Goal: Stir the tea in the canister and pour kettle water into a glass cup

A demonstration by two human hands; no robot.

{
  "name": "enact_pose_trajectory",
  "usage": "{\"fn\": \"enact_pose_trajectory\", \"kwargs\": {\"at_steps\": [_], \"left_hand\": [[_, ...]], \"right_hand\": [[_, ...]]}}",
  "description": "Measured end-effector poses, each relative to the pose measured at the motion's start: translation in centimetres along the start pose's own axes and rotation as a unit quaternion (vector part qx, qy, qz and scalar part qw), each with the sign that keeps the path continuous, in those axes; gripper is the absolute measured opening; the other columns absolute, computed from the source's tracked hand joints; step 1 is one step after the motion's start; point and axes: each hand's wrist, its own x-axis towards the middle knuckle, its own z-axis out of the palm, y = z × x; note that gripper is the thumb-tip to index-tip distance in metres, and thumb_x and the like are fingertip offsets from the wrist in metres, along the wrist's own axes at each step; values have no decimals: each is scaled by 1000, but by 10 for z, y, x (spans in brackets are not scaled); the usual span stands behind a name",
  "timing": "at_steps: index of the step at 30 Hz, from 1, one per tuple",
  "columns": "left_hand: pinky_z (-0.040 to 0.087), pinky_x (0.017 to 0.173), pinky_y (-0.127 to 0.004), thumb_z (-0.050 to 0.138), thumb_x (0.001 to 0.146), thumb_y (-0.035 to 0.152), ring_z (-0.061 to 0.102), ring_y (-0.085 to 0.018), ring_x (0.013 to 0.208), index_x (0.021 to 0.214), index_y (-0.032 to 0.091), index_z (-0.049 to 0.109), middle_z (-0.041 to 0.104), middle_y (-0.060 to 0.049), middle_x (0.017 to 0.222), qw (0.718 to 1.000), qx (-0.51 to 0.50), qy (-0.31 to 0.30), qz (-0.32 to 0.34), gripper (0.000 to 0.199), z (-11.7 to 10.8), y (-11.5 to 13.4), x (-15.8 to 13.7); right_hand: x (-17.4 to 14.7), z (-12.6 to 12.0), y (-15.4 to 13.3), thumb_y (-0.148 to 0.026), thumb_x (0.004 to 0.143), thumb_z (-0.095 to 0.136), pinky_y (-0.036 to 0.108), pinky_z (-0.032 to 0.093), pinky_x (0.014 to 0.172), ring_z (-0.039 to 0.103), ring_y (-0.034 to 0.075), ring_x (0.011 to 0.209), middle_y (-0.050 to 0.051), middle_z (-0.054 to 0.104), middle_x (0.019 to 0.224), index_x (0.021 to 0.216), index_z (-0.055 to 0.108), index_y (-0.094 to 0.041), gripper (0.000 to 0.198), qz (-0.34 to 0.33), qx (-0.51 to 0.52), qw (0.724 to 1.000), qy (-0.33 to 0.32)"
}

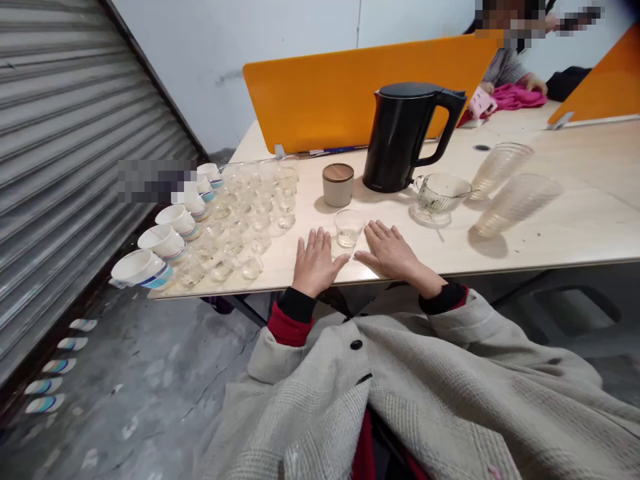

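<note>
My left hand [317,262] lies flat on the pale wooden table [320,277], fingers stretched forward. My right hand [391,251] rests palm down to its right, also with straight fingers. Between and just beyond them stands a small clear plastic cup [349,230]; neither hand is wrapped round it. Behind the cup is a grey canister [338,187] with a wooden lid. A black electric kettle [405,137] stands further back to the right. Near my right hand, a ribbed glass cup [440,193] on a clear saucer has dark bits in it.
Many clear cups [250,263] stand in rows at the left, beside a line of white paper cups [143,267]. Two stacks of clear cups [520,200] lean at the right. An orange divider [320,100] crosses the back. Another person's sleeve [505,67] shows behind it.
</note>
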Motion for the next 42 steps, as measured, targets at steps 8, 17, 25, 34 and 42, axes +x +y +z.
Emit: {"fn": "enact_pose_trajectory", "kwargs": {"at_steps": [8, 17, 25, 34, 42], "left_hand": [[30, 134, -57, 46, 111, 51, 40, -36, 162, 158, 9, 53, 50, -20, 169, 995, -21, 86, 41, 64, 8, 4, -11], [46, 124, -49, 58, 110, 42, 57, -30, 150, 143, 14, 67, 69, -14, 152, 960, -52, 187, 203, 44, 34, 13, -45], [47, 123, -50, 60, 109, 39, 60, -31, 146, 137, 14, 71, 72, -13, 146, 944, -60, 211, 246, 40, 40, 7, -42], [50, 121, -49, 64, 105, 34, 64, -29, 135, 124, 18, 75, 77, -12, 132, 936, -75, 209, 274, 27, 43, 3, -41], [51, 119, -48, 65, 104, 31, 68, -29, 123, 117, 15, 77, 79, -13, 118, 938, -79, 209, 267, 24, 42, 5, -41]], "right_hand": [[19, 13, 15, -74, 92, 64, 63, 40, 124, 46, 43, 155, 28, 44, 169, 169, 35, -10, 104, 2, 228, 968, 107], [52, 17, -17, -72, 71, 83, 48, 63, 92, 71, 35, 120, 18, 73, 129, 130, 63, -18, 83, 26, 454, 875, 164], [75, 7, -63, -62, 73, 85, 48, 60, 96, 67, 33, 120, 14, 73, 123, 120, 66, -21, 66, -46, 472, 873, 113], [115, 13, -110, -54, 70, 83, 42, 55, 96, 66, 25, 103, 6, 69, 108, 108, 63, -22, 54, -98, 485, 868, 47], [111, 8, -123, -48, 70, 80, 35, 51, 87, 61, 22, 96, 2, 64, 99, 95, 55, -24, 42, -107, 509, 853, 33]]}}
